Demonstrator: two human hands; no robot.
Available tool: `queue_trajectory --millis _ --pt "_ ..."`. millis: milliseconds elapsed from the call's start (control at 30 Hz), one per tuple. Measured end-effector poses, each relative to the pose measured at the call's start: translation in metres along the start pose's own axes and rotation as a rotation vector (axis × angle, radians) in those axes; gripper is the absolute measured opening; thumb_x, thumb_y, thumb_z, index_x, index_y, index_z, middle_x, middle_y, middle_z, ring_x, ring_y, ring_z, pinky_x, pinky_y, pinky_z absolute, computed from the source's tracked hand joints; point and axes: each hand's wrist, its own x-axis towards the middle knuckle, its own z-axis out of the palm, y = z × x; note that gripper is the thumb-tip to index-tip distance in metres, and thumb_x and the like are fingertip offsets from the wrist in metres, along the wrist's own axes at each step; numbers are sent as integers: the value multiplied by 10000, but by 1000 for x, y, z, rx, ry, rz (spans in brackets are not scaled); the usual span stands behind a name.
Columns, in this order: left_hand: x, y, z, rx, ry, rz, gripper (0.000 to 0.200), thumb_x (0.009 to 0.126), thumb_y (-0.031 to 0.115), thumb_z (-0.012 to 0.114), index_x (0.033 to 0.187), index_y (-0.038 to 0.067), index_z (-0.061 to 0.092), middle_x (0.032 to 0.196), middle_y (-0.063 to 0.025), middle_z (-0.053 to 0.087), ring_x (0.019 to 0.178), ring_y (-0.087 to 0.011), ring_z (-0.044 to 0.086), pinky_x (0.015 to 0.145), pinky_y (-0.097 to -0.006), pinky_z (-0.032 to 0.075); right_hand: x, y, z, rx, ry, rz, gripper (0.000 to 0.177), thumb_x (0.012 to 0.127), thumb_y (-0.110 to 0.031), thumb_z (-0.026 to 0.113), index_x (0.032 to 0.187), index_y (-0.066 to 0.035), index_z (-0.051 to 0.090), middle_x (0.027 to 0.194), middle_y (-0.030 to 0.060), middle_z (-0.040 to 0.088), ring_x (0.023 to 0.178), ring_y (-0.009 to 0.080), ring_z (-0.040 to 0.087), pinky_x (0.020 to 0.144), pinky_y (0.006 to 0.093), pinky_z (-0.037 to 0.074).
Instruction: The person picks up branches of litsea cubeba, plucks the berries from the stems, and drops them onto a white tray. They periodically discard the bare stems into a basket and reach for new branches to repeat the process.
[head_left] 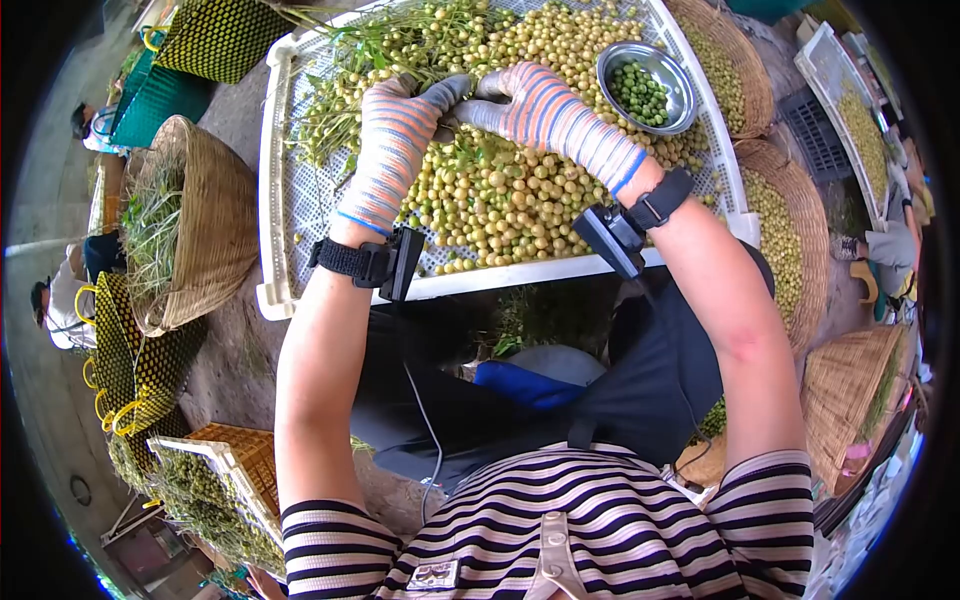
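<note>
Pinching a green leafy sprig (468,148), the closed left hand (395,140) and right hand (540,110) likely work best low over the white perforated plastic tray (275,200) of yellow-green fruit (500,200).

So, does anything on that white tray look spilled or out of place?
Nothing looks spilled or damaged. The fruit lies inside the white tray, leafy stems pile at its far left corner, and the steel bowl sits on the heap at far right, holding greener fruit.
</note>
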Motion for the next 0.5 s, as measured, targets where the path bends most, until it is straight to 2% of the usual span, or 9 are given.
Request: queue_trajectory --millis 67,133,200,233,267,333,400,467,500 --pt "0 0 5 50 45 -28 219 767 149 682 869 -35 622 712 -91 645 501 -130 582 413 -214 458 2 6 1 85 -31 -17 463 749 -462 579 1017 -89 637 882 125 656 802 261 625 780 349 473" --pt "-2 -1 9 12 25 -11 206 770 148 680 848 -32 619 701 -100 643 493 -135 581 412 -219 459 -2 5 -3 111 -35 28 466 751 -462 566 1013 -83 637 878 133 654 796 267 624 780 347 473" --pt "-1 -2 14 72 45 -84 198 775 144 673 829 -37 613 683 -107 639 497 -141 584 408 -225 458 -5 -1 -17 -5 -100 140 439 760 -429 556 1010 -78 637 879 140 651 809 272 622 785 349 473" --pt "-3 -2 18 47 32 -52 198 773 137 674 818 -44 608 669 -107 635 505 -145 587 418 -233 465 -12 -13 -26 -140 -101 169 411 782 -414 520 984 -78 644 881 143 646 832 284 616 788 365 472" --pt "-5 -3 21 44 30 -50 198 773 137 674 818 -44 608 669 -107 635 505 -145 587 418 -233 465 -17 -20 -30 -145 -100 169 411 782 -414 520 984 -78 644 881 143 646 832 284 616 788 365 472" --pt "-5 -4 28 -94 11 -48 194 766 125 679 810 -49 605 659 -102 631 498 -149 582 421 -241 459 -23 -26 -37 -397 -64 161 415 793 -426 491 953 -78 650 886 135 645 851 296 609 786 387 470" --pt "-4 -2 31 -148 65 -91 170 760 113 681 795 -33 602 652 -80 619 489 -146 564 417 -238 429 -25 -18 -37 -167 -7 246 420 798 -422 481 944 -67 651 848 154 644 816 291 613 773 373 469" --pt "0 -6 25 -225 62 -113 156 761 109 678 802 -20 601 657 -76 617 496 -142 559 417 -233 426 -11 32 -24 263 60 233 424 802 -418 473 953 -64 650 803 154 645 771 267 614 749 353 470" --pt "1 -6 23 -228 87 -125 149 765 107 674 819 -12 602 667 -74 617 500 -143 556 413 -229 422 -10 45 -30 400 26 151 429 799 -418 474 964 -63 650 778 137 648 745 240 609 736 340 470"
